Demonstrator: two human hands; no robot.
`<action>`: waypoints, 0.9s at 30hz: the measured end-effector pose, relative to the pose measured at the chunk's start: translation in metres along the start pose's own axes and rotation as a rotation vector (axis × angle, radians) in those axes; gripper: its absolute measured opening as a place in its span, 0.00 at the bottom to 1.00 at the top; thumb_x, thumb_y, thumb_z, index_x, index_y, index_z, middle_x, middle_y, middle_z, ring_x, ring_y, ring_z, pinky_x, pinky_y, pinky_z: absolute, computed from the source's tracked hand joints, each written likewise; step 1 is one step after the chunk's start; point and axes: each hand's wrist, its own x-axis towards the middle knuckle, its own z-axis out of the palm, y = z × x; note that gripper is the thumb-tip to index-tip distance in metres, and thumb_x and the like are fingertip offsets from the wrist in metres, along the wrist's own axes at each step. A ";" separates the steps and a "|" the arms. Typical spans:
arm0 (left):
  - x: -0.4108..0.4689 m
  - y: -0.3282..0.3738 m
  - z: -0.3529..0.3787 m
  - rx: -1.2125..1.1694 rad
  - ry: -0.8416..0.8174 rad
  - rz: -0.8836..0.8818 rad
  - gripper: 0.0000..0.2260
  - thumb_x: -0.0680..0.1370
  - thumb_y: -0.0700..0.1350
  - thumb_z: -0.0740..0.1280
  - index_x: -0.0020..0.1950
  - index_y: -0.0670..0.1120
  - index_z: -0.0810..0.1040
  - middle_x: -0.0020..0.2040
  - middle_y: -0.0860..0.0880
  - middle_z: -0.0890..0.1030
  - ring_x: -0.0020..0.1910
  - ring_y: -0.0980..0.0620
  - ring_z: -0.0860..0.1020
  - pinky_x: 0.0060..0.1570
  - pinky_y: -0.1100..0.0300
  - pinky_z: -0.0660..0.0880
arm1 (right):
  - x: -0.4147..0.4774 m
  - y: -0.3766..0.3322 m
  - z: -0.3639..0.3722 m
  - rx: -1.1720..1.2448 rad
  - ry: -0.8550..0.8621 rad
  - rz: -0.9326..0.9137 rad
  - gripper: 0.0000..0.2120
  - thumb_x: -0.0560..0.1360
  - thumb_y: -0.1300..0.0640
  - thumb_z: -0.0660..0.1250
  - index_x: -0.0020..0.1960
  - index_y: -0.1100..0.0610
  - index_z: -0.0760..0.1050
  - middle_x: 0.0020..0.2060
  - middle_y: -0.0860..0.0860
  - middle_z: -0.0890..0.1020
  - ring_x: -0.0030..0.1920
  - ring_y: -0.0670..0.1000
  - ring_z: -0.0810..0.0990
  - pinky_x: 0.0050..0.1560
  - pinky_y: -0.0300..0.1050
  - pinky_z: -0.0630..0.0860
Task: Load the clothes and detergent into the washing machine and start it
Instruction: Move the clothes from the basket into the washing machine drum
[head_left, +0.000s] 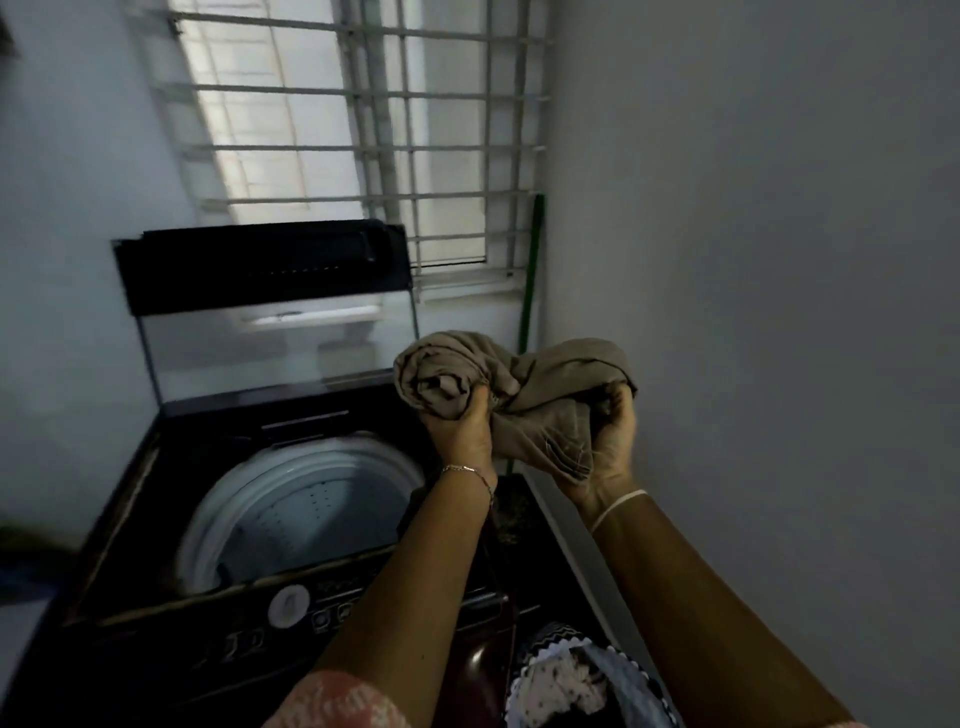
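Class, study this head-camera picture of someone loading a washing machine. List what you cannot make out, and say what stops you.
1. Control panel labels: too dark and blurred to read.
2. Drum bottom: hidden by the machine's front rim, so any clothes inside are unclear.
3. Beige garment type: bunched in the left hand and right hand.
4. Laundry pile: cut off by the bottom edge and the arms.
5. Detergent: none in view.

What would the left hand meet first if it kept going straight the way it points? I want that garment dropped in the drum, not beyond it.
Probably the window grille; depth unclear.
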 end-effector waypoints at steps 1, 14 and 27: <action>0.005 0.008 -0.012 -0.018 0.027 0.003 0.34 0.67 0.40 0.77 0.71 0.45 0.67 0.65 0.44 0.76 0.62 0.47 0.77 0.63 0.45 0.74 | 0.001 0.011 0.004 -0.014 -0.020 0.036 0.22 0.79 0.47 0.55 0.45 0.58 0.84 0.45 0.57 0.85 0.48 0.57 0.82 0.54 0.52 0.79; 0.091 0.096 -0.147 -0.129 0.165 0.118 0.32 0.71 0.35 0.74 0.72 0.46 0.65 0.68 0.43 0.74 0.64 0.45 0.75 0.65 0.43 0.71 | 0.007 0.165 0.064 -0.138 -0.178 0.314 0.23 0.78 0.47 0.56 0.43 0.57 0.86 0.44 0.56 0.86 0.43 0.56 0.85 0.46 0.50 0.83; 0.178 0.089 -0.261 0.051 0.117 -0.189 0.36 0.68 0.40 0.76 0.73 0.49 0.65 0.65 0.45 0.77 0.60 0.44 0.78 0.57 0.40 0.76 | 0.034 0.264 0.030 -0.224 -0.083 0.384 0.11 0.62 0.49 0.73 0.40 0.55 0.84 0.39 0.54 0.85 0.38 0.53 0.84 0.42 0.45 0.81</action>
